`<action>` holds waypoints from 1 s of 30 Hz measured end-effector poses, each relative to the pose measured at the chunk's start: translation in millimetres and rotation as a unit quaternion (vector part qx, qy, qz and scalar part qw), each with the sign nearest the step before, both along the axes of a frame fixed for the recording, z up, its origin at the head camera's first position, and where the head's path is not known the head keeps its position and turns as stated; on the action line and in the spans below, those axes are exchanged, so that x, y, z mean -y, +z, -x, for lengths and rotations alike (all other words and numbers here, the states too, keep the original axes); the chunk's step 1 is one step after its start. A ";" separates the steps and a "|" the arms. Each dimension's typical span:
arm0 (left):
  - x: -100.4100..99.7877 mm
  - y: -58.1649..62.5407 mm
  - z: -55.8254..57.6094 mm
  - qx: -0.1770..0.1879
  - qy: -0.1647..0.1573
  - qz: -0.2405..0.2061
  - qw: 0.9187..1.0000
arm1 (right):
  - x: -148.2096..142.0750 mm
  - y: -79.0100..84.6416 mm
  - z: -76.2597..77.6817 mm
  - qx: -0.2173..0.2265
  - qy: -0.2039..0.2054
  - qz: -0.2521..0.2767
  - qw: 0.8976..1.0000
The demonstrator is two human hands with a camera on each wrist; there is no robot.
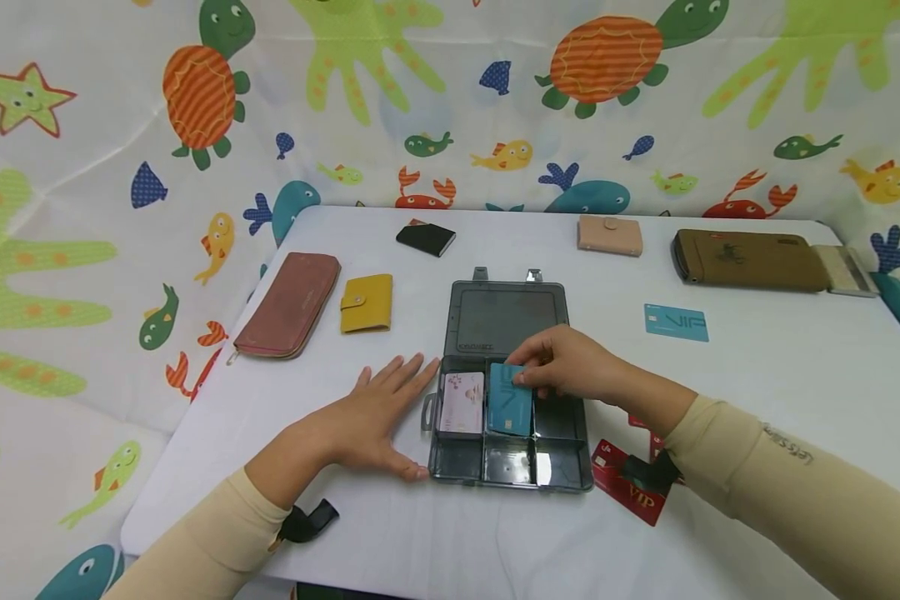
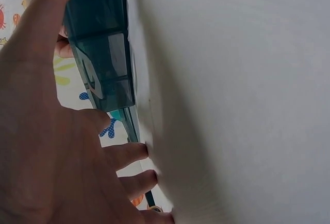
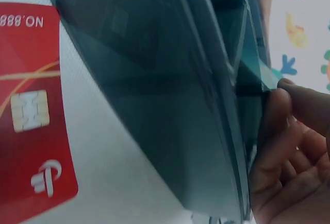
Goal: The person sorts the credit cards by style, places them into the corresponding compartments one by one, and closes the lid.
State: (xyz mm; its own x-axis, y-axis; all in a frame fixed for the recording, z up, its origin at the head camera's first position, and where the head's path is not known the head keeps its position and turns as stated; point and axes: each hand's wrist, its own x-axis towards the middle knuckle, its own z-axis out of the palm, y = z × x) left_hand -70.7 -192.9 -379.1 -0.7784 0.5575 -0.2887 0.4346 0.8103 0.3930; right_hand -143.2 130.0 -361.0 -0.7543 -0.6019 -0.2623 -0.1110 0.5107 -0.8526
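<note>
The desk (image 1: 435,533) bears the open box (image 1: 504,317). Beyond the box, to its right, lies a brown case (image 1: 750,260). Just left of the box, the left hand (image 1: 367,423) rests empty, fingers spread. Over the box, the right hand (image 1: 566,364) pinches a blue card (image 1: 508,406) at the middle of the box's back row; left of it, inside the box, sits a pink card (image 1: 461,402).

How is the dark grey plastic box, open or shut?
Open: the dark grey plastic box has its rectangular lid lying back and its compartments uncovered.
</note>
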 end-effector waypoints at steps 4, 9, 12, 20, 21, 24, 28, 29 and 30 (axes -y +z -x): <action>0.3 -1.5 0.5 -0.003 -0.002 -0.002 1.000 | 6.8 -0.5 -5.0 -0.055 0.018 -0.036 0.998; 0.4 -1.9 0.6 -0.004 -0.001 0.001 1.000 | 12.3 0.6 -12.4 -0.152 0.035 -0.110 0.982; 0.2 -1.4 0.5 -0.005 0.000 0.003 1.000 | 15.7 2.3 -16.3 -0.201 0.045 -0.144 0.968; 0.7 -3.0 0.2 -0.006 0.001 0.002 1.000 | 20.4 8.0 -24.5 -0.261 0.032 -0.161 0.951; 0.8 -3.1 0.1 -0.006 0.001 0.002 1.000 | 19.1 9.5 -24.4 -0.263 0.027 -0.156 0.952; 1.1 -3.2 0.2 -0.007 0.000 0.001 1.000 | 10.6 14.2 -20.9 -0.264 0.007 -0.144 0.954; 1.3 -3.5 0.3 -0.007 -0.003 -0.002 1.000 | -11.5 20.6 -10.8 -0.251 -0.035 -0.147 0.956; 1.4 -3.6 0.4 -0.008 -0.003 -0.002 1.000 | -18.9 21.8 -7.5 -0.249 -0.046 -0.152 0.956; 1.4 -3.6 0.5 -0.008 -0.003 -0.003 1.000 | -26.7 22.9 -3.7 -0.243 -0.058 -0.156 0.956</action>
